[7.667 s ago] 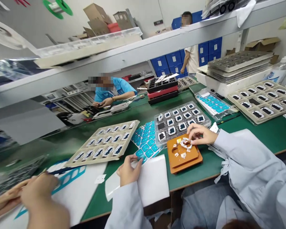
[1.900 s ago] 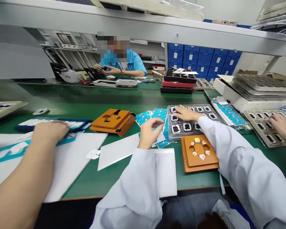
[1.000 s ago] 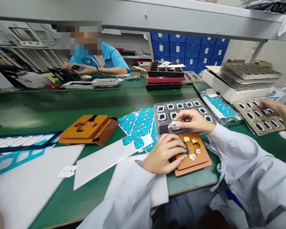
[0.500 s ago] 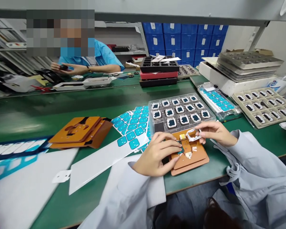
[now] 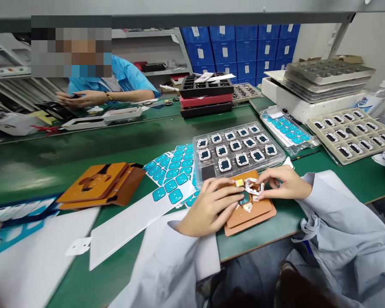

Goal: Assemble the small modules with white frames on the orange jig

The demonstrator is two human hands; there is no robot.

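Note:
An orange jig (image 5: 252, 220) lies on the bench before me, with a teal rounded-square piece (image 5: 244, 198) on its middle, a small yellow block (image 5: 239, 182) behind and a small white part (image 5: 248, 207) in front. My left hand (image 5: 208, 205) rests over the jig's left side, fingers stretched out, their tips at the edge of the teal piece. Between the thumb and fingers of my right hand (image 5: 280, 183) is a white rounded-square frame (image 5: 254, 187), tilted just above the jig. Its contact with the jig cannot be made out.
Behind the jig is a clear tray (image 5: 197, 155) of white frames with dark centres. Teal sticker sheets (image 5: 171, 186) and another orange jig (image 5: 93, 182) lie left. A beige tray (image 5: 346, 160) stands right. A co-worker's hands (image 5: 83, 98) are across the bench; another hand shows at the right edge.
My right hand has brought the white frame slightly lower and turned it over the jig. More of the teal piece now shows beside my left fingertips. The whole view has shifted a little.

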